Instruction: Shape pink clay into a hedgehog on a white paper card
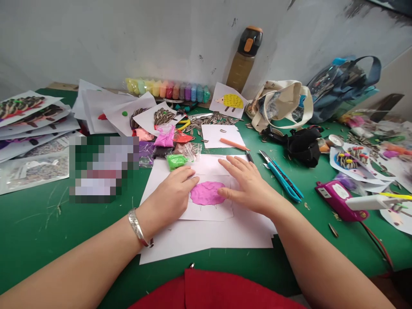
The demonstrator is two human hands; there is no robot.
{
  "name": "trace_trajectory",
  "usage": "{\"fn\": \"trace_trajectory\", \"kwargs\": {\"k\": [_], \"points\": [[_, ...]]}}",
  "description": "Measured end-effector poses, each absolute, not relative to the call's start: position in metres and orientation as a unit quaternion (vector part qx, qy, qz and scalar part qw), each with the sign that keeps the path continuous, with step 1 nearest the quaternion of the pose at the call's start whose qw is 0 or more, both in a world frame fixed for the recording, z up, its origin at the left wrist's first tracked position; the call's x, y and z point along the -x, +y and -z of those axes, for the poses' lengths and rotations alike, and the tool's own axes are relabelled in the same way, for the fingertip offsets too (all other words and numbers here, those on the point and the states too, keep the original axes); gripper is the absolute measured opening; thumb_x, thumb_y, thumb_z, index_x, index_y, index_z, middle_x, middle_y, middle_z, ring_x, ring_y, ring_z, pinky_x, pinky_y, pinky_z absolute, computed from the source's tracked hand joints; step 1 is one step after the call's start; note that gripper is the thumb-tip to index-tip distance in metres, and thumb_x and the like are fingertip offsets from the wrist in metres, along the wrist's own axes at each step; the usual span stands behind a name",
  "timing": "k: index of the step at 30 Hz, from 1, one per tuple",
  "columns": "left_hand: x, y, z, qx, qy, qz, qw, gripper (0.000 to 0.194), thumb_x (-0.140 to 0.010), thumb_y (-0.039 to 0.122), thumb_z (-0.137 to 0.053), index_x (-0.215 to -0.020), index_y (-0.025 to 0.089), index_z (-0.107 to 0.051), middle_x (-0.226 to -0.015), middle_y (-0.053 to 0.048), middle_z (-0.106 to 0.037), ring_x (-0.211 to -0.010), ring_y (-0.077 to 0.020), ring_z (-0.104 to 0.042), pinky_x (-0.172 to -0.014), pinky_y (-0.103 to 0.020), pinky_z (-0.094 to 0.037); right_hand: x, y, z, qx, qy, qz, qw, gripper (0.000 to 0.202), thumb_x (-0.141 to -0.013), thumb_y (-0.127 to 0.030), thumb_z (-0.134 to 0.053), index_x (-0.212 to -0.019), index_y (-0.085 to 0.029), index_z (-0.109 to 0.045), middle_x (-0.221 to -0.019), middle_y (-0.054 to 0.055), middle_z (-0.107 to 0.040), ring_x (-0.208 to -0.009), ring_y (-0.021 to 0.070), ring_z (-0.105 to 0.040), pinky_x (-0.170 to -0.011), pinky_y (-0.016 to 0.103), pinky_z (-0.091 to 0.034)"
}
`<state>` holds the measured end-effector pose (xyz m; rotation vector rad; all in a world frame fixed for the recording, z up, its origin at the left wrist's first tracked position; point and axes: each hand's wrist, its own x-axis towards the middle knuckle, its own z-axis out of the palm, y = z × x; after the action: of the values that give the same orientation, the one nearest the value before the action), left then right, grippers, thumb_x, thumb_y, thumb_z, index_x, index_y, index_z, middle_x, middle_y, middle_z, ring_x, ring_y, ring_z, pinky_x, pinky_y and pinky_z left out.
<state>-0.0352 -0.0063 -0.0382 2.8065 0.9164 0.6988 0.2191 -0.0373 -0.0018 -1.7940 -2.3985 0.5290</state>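
A flattened oval of pink clay (206,193) lies on a small white sheet (209,213), with short drawn lines below it. Larger white paper (180,240) is underneath. My left hand (169,193) rests at the clay's left edge, fingers curled together and thumb pointing at it; anything under the fingers is hidden. On the right, my right hand (246,184) has its fingers spread and its thumb touching the clay's right edge. Bags of green clay (177,161) and pink clay (165,135) sit just beyond my left hand.
A blue cutter (281,177) lies right of the paper, near an orange pen (234,143). Seeds (217,120), a hedgehog picture (229,101) and a bottle (244,58) stand or lie behind. Stacked pictures (28,116) are left; a magenta device (341,201) is right.
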Motion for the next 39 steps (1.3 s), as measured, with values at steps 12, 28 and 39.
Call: {"fn": "trace_trajectory", "kwargs": {"k": [12, 28, 39], "points": [[0.035, -0.005, 0.039, -0.924, 0.299, -0.229, 0.061, 0.040, -0.084, -0.004, -0.043, -0.115, 0.005, -0.067, -0.117, -0.018, -0.065, -0.118, -0.0297, -0.056, -0.105, -0.049, -0.052, -0.216, -0.029, 0.007, 0.638, -0.739, -0.210, 0.045, 0.082, -0.087, -0.071, -0.051, -0.157, -0.034, -0.029, -0.166, 0.008, -0.024, -0.154, 0.0345, -0.011, -0.120, 0.065, -0.010], [0.033, -0.006, 0.036, -0.922, 0.307, -0.230, 0.058, 0.038, -0.085, -0.003, -0.044, -0.112, 0.009, -0.068, -0.114, -0.016, -0.066, -0.115, -0.0285, -0.059, -0.103, -0.048, -0.054, -0.228, -0.025, 0.004, 0.630, -0.731, -0.254, 0.064, 0.066, -0.091, -0.063, -0.052, -0.150, -0.034, -0.043, -0.163, 0.006, -0.033, -0.153, 0.0336, -0.018, -0.121, 0.063, -0.012], [0.034, -0.006, 0.038, -0.921, 0.311, -0.226, 0.062, 0.040, -0.085, -0.003, -0.044, -0.115, 0.010, -0.067, -0.117, -0.015, -0.065, -0.118, -0.0285, -0.057, -0.105, -0.048, -0.052, -0.224, -0.025, 0.008, 0.630, -0.749, -0.203, 0.034, 0.062, -0.091, -0.057, -0.056, -0.147, -0.031, -0.050, -0.162, 0.008, -0.034, -0.152, 0.0357, -0.021, -0.120, 0.065, -0.013]]}}
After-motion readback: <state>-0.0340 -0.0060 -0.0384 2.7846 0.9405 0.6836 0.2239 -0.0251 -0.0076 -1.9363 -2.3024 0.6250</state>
